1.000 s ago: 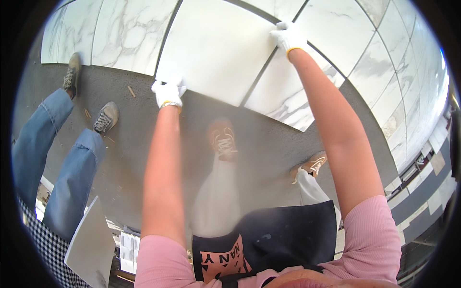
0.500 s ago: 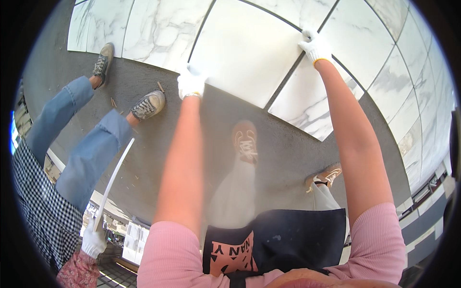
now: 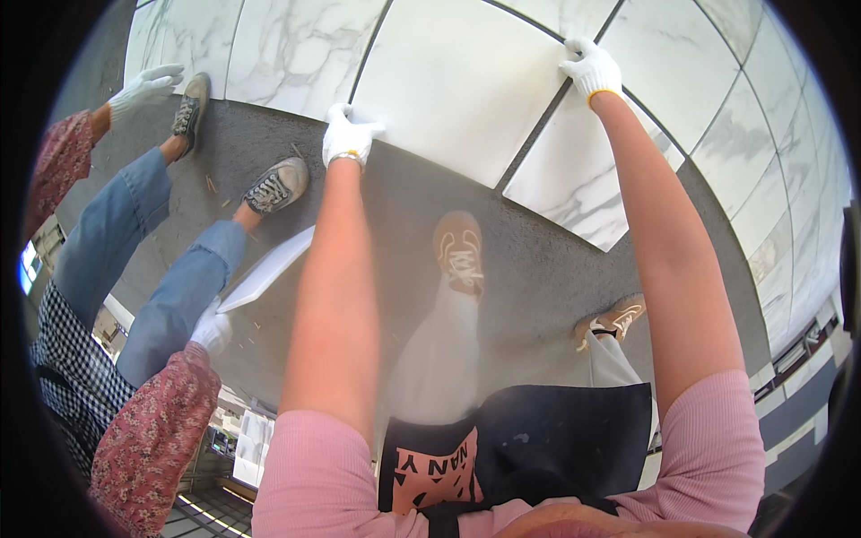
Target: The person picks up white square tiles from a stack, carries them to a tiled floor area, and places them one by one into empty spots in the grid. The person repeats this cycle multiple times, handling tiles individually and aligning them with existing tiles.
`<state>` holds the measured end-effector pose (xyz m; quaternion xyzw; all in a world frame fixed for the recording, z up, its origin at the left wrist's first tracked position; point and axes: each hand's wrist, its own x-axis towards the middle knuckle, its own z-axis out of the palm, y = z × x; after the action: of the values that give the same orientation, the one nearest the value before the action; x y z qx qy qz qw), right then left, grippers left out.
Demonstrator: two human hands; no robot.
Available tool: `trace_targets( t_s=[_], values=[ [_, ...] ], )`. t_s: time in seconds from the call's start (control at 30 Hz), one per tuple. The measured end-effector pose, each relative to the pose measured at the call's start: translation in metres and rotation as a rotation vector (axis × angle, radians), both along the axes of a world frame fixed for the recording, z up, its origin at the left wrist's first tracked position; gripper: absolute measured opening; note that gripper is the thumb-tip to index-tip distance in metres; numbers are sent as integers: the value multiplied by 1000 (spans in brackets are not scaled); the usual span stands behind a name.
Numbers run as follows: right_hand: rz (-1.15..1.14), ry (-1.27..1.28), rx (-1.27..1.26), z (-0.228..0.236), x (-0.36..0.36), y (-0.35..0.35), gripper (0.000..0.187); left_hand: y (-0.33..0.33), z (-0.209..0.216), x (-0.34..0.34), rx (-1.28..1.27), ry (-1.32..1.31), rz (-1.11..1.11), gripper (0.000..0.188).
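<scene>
"Along the far edge of the bare grey floor [image 3: 417, 193], what's being handled?"

"A plain white square tile [image 3: 466, 81], lying between a large white tile with grey marble veins [image 3: 305, 54] on its left and a white tile with bolder grey veins [image 3: 574, 170] on its right."

"And the hands?"

"The white-gloved left hand [image 3: 350, 139] grasps its near left corner, the white-gloved right hand [image 3: 594, 70] its far right corner. The fingertips are hidden, so I can't tell how firmly."

"How would you handle it?"

"That diagonal hold should give good control. I'd move both corners together, keep the tile level, and judge alignment by the dark gap [image 3: 536, 134] on its right. Fingers could get pinched in the seams, so I'd lower one edge gently."
</scene>
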<state>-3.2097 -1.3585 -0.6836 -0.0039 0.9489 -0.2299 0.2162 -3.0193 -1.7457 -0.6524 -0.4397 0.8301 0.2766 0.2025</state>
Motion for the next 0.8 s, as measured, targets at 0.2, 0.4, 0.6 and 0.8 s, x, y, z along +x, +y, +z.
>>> trace_targets(
  t_s=[0.2, 0.4, 0.6, 0.8],
  values=[
    [5, -13, 51, -6, 1, 4, 49, 4, 4, 5, -21, -59, -17, 84],
    [52, 62, 20, -22, 0, 12, 49, 14, 10, 4, -77, -31, -43, 78],
    [39, -12, -54, -9, 2, 18, 52, 23, 14, 8, -25, -9, 47, 87],
    [-341, -46, -438, 20, 63, 103, 61, 88, 14, 82, 220, 300, 449, 75]
  ],
)
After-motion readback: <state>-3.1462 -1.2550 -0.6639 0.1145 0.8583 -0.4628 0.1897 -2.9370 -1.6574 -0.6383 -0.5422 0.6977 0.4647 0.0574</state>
